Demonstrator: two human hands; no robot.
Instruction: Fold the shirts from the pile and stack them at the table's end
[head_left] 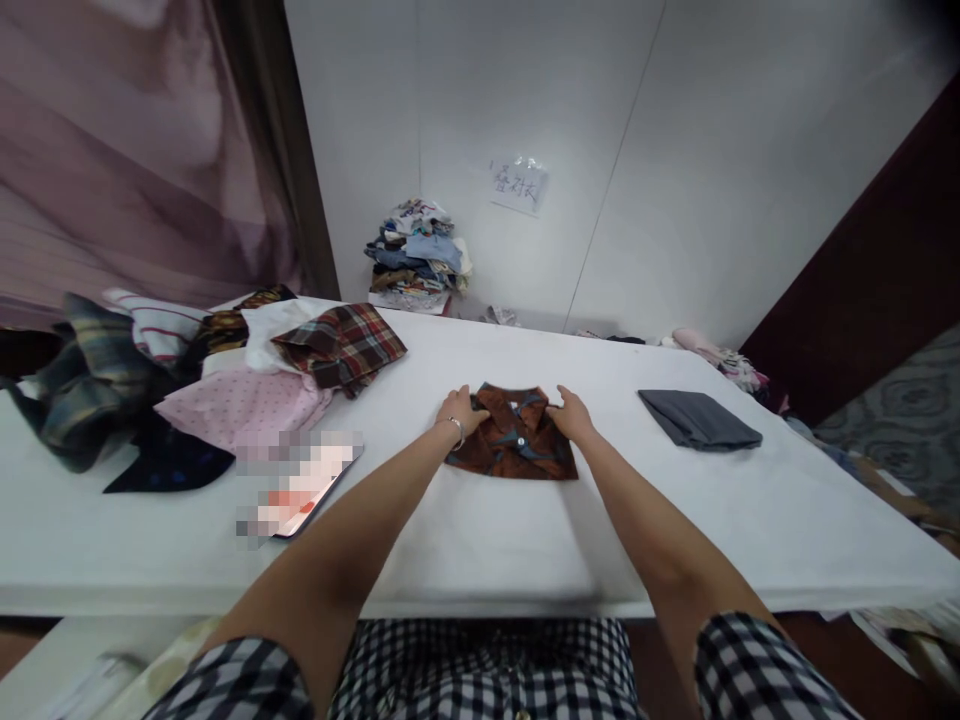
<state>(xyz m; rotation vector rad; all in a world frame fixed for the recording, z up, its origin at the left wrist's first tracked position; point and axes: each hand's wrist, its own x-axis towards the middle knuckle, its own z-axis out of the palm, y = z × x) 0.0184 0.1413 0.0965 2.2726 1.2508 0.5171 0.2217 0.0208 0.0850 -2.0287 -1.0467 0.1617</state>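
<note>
At the middle of the white table (480, 540), toward its far edge: left hand (459, 409) and right hand (571, 412), each pinching an upper corner of a folded brown patterned shirt (514, 450), fingers closed on the cloth beside the collar, a bracelet (457, 428) on the left wrist. Shirt flat on the tabletop between both hands, collar facing the far edge. Near the right edge, well apart: a folded grey garment (697, 418). Toward the left edge: a phone or tablet (300, 490), partly blurred, then a heap of loose shirts (187, 380) topped by a red plaid shirt (341, 345). Beyond the far edge, against the wall: a stack of folded clothes (418, 258) under a paper note (517, 185).
</note>
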